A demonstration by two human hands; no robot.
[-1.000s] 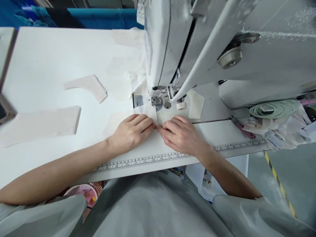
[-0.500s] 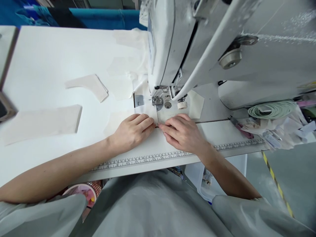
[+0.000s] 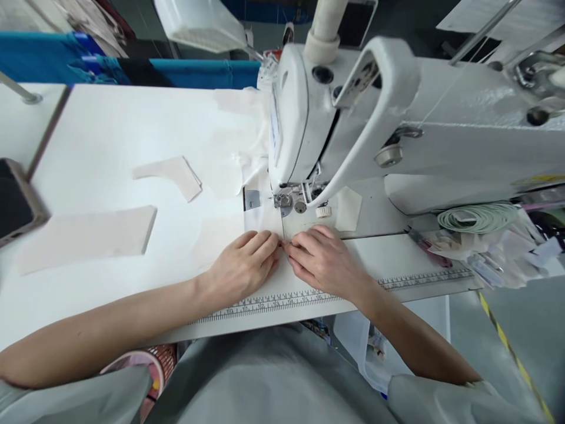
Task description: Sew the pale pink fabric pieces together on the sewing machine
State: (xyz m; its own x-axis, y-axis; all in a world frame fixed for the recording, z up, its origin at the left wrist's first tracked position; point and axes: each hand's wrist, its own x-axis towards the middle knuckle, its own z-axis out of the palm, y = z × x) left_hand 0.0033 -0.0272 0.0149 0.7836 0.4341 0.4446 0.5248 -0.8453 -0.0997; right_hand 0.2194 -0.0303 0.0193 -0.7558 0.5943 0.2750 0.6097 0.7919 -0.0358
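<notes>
White worktop (image 3: 123, 135) w/ ruler strip (image 3: 265, 304) along front edge; blue cloth (image 3: 194, 73) behind it, grey floor (image 3: 468, 330) w/ yellow-black tape (image 3: 512, 347) lower R. Sewing machine (image 3: 293, 118) takes up centre & R. Pale strip (image 3: 88, 237) + curved piece (image 3: 176, 175) lie flat on L side, dark phone-like item (image 3: 17, 200) at far L. Green coil (image 3: 479, 218) & scraps (image 3: 498, 253) at R end, snips (image 3: 428, 248) just beside. Under worktop: reddish basket (image 3: 166, 358) on L, pink/yellow stuff inside; clear bin (image 3: 353, 340) on R, small bits in it, too blurry to ID. White fabric (image 3: 263, 220) sits at presser foot (image 3: 282, 201); L hand (image 3: 245, 265) & R hand (image 3: 324, 262) nearly meet at its near edge, each grip pinching it.
</notes>
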